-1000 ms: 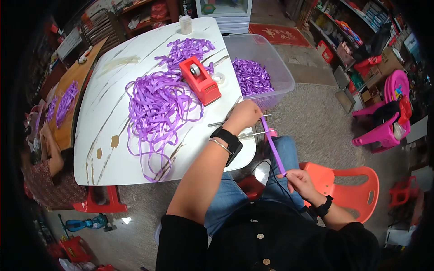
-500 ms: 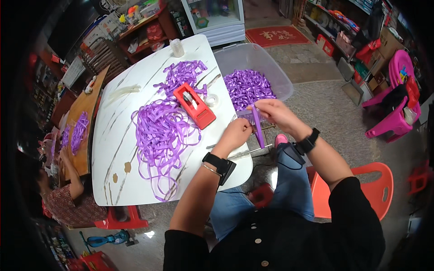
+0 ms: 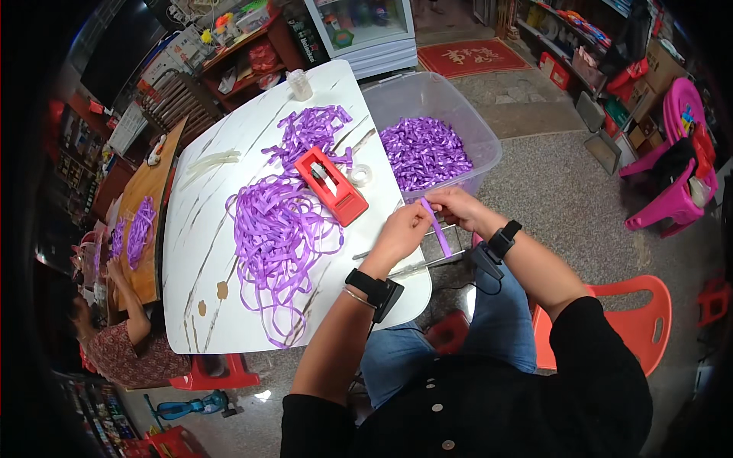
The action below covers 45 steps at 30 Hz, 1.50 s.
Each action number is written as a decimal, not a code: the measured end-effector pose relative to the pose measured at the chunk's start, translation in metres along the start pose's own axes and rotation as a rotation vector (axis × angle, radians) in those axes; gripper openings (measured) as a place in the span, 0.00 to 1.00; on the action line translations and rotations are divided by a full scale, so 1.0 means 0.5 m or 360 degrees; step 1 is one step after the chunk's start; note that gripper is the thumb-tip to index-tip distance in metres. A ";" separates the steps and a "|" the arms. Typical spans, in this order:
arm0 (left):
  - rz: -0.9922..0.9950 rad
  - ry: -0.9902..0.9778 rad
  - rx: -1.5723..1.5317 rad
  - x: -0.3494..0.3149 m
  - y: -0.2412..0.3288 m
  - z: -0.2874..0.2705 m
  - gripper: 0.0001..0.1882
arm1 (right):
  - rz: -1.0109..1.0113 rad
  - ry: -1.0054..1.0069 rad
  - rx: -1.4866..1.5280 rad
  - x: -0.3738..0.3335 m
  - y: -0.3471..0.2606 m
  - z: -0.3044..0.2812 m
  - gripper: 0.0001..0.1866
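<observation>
Beyond the table's right edge, a purple ribbon hangs in a narrow strip between my hands, its lower end by a pair of metal rods that jut out from the tabletop. My right hand pinches the ribbon near its top. Close beside it, my left hand has its fingers curled together at the ribbon's upper end; the fingertips are partly hidden. To the left on the table lie a large tangle of purple ribbons, a red tape dispenser and a roll of clear tape.
A clear plastic bin full of short purple ribbon pieces stands past the white table. More ribbon and a jar lie farther back. An orange chair is at right; another person sits at far left.
My right hand has come down and in toward my left, so both now meet near the ribbon's top. The ribbon's upper end is lower than before. The whole view has shifted slightly.
</observation>
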<state>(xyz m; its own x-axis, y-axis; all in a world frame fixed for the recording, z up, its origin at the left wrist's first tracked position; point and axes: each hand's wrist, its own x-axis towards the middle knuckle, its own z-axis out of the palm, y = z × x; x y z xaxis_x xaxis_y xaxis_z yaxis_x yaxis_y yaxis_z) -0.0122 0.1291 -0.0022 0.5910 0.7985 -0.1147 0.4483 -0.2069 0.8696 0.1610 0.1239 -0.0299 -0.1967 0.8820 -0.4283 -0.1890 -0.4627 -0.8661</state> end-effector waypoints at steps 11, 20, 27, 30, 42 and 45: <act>0.0153 -0.0022 0.0225 -0.004 0.032 -0.001 0.11 | 0.0190 0.0130 -0.0031 -0.098 0.121 0.011 0.11; 0.0098 -0.0182 0.0550 0.017 0.027 0.004 0.12 | -0.0448 0.0346 0.0302 -0.208 0.178 0.089 0.08; 0.0095 -0.0220 0.0600 0.023 0.022 0.005 0.12 | -0.0386 0.0404 0.0449 -0.206 0.167 0.094 0.05; 0.0082 -0.0248 0.0622 0.024 0.021 0.004 0.12 | -0.0386 0.0389 0.0511 -0.212 0.157 0.096 0.04; 0.0322 0.0296 0.0142 -0.074 0.053 0.019 0.13 | -0.0143 0.0249 0.0367 -0.221 0.131 0.084 0.06; -0.0045 -0.0039 -0.0590 -0.143 0.070 0.023 0.14 | -0.0105 0.0289 0.0289 -0.231 0.122 0.088 0.07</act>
<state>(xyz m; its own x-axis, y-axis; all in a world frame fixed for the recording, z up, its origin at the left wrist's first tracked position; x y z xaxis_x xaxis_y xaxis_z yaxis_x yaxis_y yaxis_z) -0.0311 0.0581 0.0309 0.5998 0.7861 -0.1491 0.1943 0.0377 0.9802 0.1298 -0.0101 -0.0220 -0.0057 0.9048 -0.4259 -0.3684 -0.3978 -0.8402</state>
